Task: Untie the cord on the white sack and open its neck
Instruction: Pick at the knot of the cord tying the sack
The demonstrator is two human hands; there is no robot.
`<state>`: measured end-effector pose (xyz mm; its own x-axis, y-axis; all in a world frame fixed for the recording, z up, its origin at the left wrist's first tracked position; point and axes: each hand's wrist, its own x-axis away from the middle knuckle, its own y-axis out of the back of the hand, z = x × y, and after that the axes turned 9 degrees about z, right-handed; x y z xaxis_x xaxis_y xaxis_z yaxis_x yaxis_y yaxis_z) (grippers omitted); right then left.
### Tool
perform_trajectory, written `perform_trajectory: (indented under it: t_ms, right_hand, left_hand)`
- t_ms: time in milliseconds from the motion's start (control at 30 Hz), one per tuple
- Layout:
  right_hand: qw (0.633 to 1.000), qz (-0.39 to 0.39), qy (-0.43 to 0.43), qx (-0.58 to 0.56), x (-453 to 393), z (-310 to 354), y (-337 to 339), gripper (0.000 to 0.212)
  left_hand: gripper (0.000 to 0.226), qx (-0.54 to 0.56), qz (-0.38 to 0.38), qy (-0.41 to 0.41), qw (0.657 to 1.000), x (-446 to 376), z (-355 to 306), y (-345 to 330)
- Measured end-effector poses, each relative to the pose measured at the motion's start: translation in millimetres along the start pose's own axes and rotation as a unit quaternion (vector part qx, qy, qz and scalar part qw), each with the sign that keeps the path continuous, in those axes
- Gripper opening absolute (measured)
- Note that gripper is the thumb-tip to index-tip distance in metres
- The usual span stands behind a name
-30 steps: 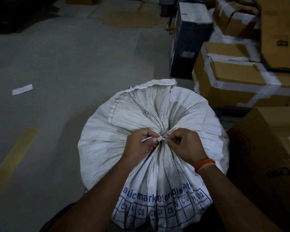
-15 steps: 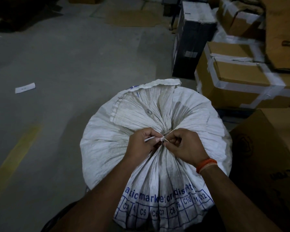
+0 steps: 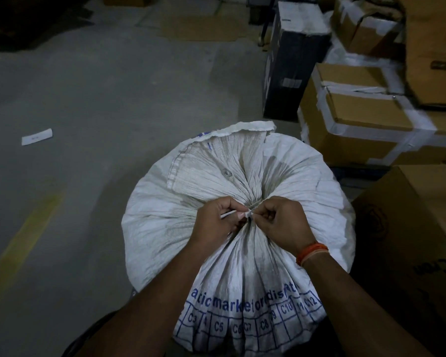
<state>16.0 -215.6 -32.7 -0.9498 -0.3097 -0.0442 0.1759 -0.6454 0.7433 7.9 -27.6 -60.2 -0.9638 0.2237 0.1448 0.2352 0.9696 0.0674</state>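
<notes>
Sack (image 3: 165, 215) neck tied, cord (image 3: 251, 207) knotted.
L hand (image 3: 214, 222) & R hand (image 3: 281, 222) both pinch cord ends; taped cartons (image 3: 366, 124) crowd floor's right side, black box (image 3: 291, 68) behind.

White sack (image 3: 281, 176): blue print "marke", grid cells C3, C5, C8, C10, C12.

Taped cardboard boxes (image 3: 366, 119) flank a black box (image 3: 291, 65).

The white woven sack (image 3: 165, 215) stands full on the floor, blue print across its near side. Its neck is gathered into tight pleats and bound by a thin pale cord (image 3: 250, 211), still knotted.
</notes>
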Motion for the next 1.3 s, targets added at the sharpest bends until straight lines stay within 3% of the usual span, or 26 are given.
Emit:
perform_trajectory:
  t_ms: [300, 500, 767, 1300]
  right_hand:
    - [1.000, 0.003, -0.003, -0.009, 2, 3, 0, 0.004]
    - [0.999, 0.014, -0.001, -0.029, 6, 4, 8, 0.020]
    - [1.000, 0.001, -0.008, 0.021, 5, -5, 8, 0.012]
    - [1.000, -0.006, 0.001, 0.015, 2, 2, -1, 0.006]
  left_hand:
    - [0.014, -0.004, 0.006, -0.005, 1.000, 0, 1, 0]
    - [0.012, -0.023, -0.003, -0.007, 1.000, -1, 2, 1]
    - [0.019, 0.021, 0.003, 0.010, 1.000, 0, 0, -1]
    - [0.020, 0.044, 0.017, 0.012, 0.999, -2, 5, 1]
